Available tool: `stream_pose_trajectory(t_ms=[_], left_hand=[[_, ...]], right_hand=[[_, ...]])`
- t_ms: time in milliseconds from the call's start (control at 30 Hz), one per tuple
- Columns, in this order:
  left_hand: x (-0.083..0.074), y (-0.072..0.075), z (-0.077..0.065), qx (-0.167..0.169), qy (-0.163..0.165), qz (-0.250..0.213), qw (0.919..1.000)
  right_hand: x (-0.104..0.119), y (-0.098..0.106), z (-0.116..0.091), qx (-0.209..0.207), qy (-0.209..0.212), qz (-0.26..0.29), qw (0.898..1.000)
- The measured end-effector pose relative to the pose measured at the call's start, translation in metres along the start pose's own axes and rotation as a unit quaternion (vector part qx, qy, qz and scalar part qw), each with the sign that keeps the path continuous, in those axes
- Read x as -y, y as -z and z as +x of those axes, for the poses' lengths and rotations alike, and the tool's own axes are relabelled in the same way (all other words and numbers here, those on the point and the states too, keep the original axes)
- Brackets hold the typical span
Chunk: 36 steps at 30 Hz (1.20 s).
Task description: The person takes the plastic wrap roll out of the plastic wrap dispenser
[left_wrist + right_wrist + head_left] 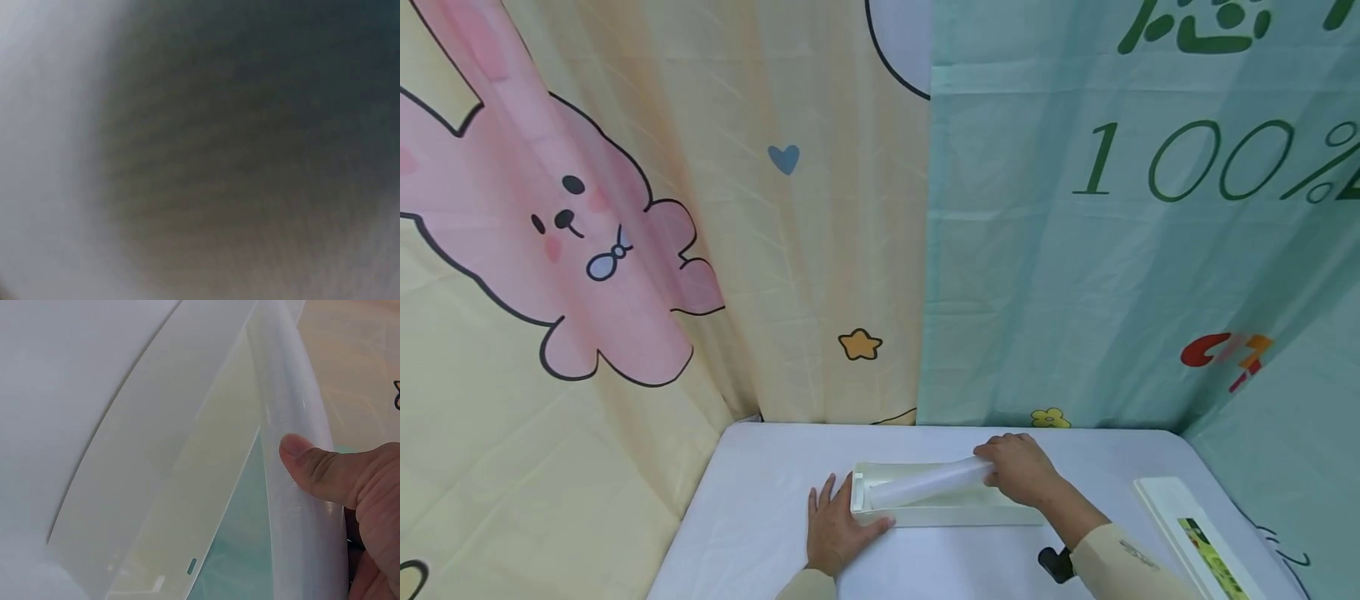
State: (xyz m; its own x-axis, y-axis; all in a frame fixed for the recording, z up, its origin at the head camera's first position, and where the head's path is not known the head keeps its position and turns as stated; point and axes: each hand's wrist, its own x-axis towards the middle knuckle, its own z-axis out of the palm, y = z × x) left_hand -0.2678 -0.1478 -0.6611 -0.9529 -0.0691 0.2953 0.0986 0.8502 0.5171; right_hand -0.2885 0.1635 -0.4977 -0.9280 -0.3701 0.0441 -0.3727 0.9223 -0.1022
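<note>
In the head view, a long, narrow white box (955,517) lies lengthwise on the table. A whitish translucent roll (932,483), which looks like plastic film, slants up out of it, its left end low inside the box and its right end raised. My right hand (1021,471) grips that raised end; in the right wrist view, the thumb (319,469) presses along the roll (306,425) above the box (131,444). My left hand (838,529) rests against the box's left end, fingers spread and thumb along the front wall. The left wrist view is too blurred to read.
A long white lid-like piece (1187,533) with a yellow-green label lies on the table's right side. Under the right forearm is a small black object (1057,565), partly hidden. Printed curtains (820,250) hang behind the white-covered table (760,492).
</note>
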Motion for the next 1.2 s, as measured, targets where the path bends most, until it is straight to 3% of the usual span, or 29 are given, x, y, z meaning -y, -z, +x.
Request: stream_pose_trajectory(t_ms=[600, 933, 1200], left_hand=[[0.001, -0.002, 0.001, 0.005, 0.008, -0.003, 0.9999], [-0.002, -0.002, 0.001, 0.025, 0.026, -0.002, 0.9994], [-0.003, -0.002, 0.001, 0.024, 0.028, 0.002, 0.9993]], right_hand=[[-0.016, 0.008, -0.029, -0.06, 0.012, 0.017, 0.998], [-0.022, -0.003, -0.042, -0.073, -0.061, 0.076, 0.993], [-0.027, -0.009, -0.057, -0.119, -0.077, 0.104, 0.984]])
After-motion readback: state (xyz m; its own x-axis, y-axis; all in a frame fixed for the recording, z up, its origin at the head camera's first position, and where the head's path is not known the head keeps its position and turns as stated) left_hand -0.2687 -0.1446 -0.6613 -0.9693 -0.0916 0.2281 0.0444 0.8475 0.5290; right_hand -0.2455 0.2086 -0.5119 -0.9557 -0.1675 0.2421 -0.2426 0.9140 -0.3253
